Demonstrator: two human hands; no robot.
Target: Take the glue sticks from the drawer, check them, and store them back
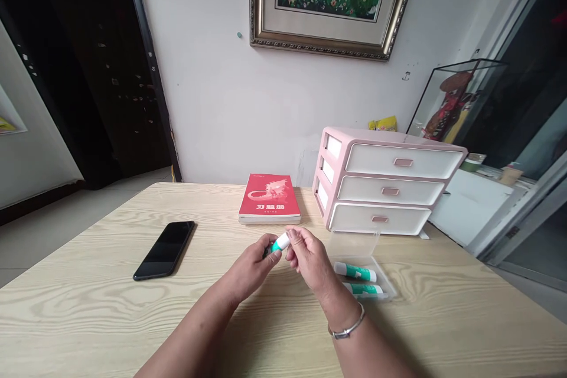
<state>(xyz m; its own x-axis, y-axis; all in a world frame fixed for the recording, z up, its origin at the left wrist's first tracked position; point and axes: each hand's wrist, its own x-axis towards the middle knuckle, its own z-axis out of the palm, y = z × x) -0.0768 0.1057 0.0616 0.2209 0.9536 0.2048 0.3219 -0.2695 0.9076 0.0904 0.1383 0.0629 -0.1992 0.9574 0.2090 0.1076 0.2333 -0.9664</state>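
A green and white glue stick (280, 242) is held at a tilt above the wooden table. My left hand (257, 266) is closed around its green body. At the white end, the thumb and fingers of my right hand (310, 255) pinch the tip. To the right, partly behind my right wrist, a clear plastic box (386, 274) stands with its lid up. Two more glue sticks lie in it, an upper one (361, 272) and a lower one (365, 289), both green and white.
A red book (270, 195) lies beyond my hands. Behind the clear box stands a pink and white drawer unit (390, 183) with three drawers. A black phone (165, 250) rests on the wooden table (88, 307) at left. A framed picture (319, 41) hangs on the wall.
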